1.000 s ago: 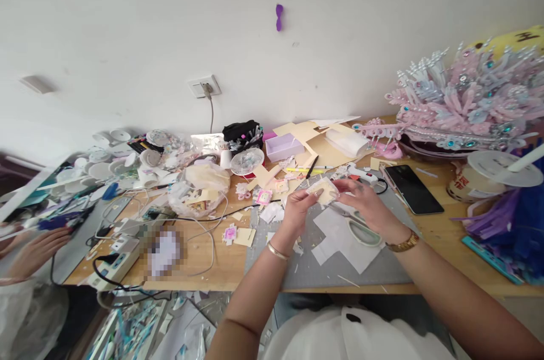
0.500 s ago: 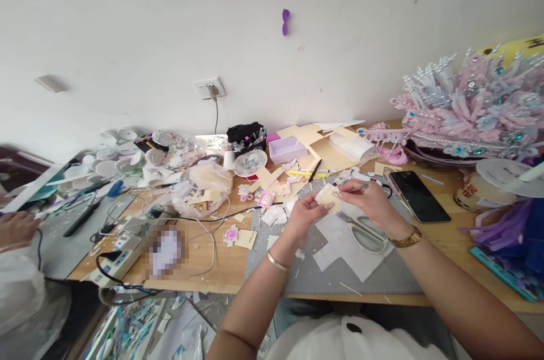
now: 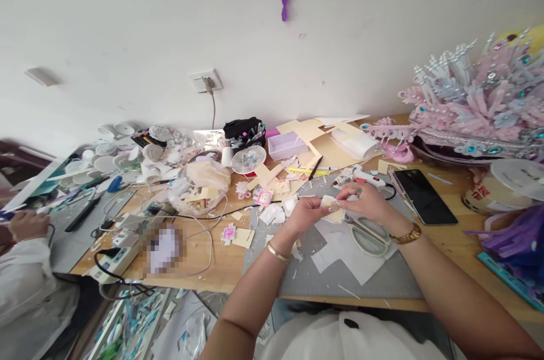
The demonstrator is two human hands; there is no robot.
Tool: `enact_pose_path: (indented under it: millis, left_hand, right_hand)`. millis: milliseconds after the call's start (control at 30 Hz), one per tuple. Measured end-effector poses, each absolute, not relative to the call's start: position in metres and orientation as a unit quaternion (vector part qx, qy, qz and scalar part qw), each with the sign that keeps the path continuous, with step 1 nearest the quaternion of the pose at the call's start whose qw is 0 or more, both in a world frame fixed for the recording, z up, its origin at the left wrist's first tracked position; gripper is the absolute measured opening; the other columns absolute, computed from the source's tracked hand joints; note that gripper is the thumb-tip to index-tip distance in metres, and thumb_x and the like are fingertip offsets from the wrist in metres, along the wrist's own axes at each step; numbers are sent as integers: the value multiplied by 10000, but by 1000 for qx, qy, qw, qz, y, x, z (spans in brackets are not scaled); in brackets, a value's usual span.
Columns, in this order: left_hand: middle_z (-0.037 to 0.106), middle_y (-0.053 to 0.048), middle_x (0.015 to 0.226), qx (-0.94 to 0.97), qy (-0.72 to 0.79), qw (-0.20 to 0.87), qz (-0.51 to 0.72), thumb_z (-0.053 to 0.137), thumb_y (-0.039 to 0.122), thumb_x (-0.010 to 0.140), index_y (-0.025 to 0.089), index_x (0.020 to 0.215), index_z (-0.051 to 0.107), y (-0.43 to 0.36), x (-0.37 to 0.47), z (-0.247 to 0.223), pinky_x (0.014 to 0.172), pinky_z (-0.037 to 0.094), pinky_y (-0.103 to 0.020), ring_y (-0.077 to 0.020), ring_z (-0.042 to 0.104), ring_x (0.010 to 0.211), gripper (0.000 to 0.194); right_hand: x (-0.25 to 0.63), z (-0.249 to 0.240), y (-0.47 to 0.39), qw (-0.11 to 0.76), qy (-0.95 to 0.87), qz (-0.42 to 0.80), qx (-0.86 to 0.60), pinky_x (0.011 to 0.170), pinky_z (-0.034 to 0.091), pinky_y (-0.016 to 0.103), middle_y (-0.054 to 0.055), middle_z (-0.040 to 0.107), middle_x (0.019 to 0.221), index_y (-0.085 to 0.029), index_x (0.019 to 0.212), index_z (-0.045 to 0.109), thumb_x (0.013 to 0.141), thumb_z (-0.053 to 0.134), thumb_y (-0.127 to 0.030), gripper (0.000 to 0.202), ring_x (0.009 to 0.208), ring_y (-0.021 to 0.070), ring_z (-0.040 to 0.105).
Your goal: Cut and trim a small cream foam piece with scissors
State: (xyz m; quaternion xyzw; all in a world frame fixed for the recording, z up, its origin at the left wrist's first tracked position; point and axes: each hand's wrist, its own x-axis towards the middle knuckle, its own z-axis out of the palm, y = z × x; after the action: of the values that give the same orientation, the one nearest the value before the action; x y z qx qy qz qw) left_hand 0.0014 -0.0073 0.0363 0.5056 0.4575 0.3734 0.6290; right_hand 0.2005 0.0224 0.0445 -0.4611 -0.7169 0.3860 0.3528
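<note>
Between my two hands is a small cream piece of card (image 3: 335,215) with a whitish layer at its top edge. My left hand (image 3: 306,214) pinches its left side. The fingers of my right hand (image 3: 366,201) are closed on its upper right part. Just below my right hand, a pair of scissors (image 3: 369,237) with pale handles lies on white sheets (image 3: 340,258). Those sheets rest on a grey cutting mat (image 3: 306,283). Behind my right hand is a white glue gun (image 3: 370,178). Crumpled white scraps (image 3: 272,214) are left of my left hand.
A phone (image 3: 425,195) and a lidded cup (image 3: 488,193) stand to the right. Pink beaded decorations (image 3: 480,105) are piled behind them. A lilac box (image 3: 288,146) sits at the back. A power strip (image 3: 113,263) with cables lies left. A co-worker's hand (image 3: 29,225) is at far left.
The cream card has been turned and lowered slightly, and my right fingers have shifted over its top edge. The whole view has tilted a little.
</note>
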Motion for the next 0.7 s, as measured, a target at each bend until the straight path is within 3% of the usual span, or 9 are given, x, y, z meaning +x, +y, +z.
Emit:
enact_pose_path:
  millis: [133,367,533,600,700]
  left_hand:
    - [511,20,609,505,458,639,355,837,714,546,126,715,772,-6,-1,29,619,294,-261,-101,377,632,616]
    - [580,-6,666,491,458,651,354,827,705,588,125,791,797,-6,-1,21,657,351,-275,-123,438,659,615]
    - [620,-12,696,463,454,639,414,843,660,607,149,770,777,-6,1,16,684,400,-285,-134,474,675,540]
    - [565,9,631,466,460,617,436,833,660,623,154,673,724,-5,2,15,644,374,-273,-117,425,632,520]
    - [395,47,530,484,491,565,453,797,689,643,166,533,578,-4,2,15,568,266,-263,-94,287,577,578]
  right_hand:
    - [199,38,20,356,-712,394,-459,760,554,382,53,751,763,-242,666,745,718,689,-328,115,771,249,694]
    - [197,31,17,390,-695,386,-465,838,564,418,68,746,809,-252,676,749,750,718,-415,181,855,274,699]
    - [193,31,15,457,-636,396,-480,795,581,387,71,774,927,-247,919,752,788,717,-559,340,860,253,713]
    - [195,31,14,477,-618,383,-494,761,576,366,61,755,864,-244,880,707,878,598,-631,403,805,232,703]
    - [198,30,16,489,-611,352,-513,647,545,340,11,612,583,-262,636,547,952,466,-662,516,597,199,621]
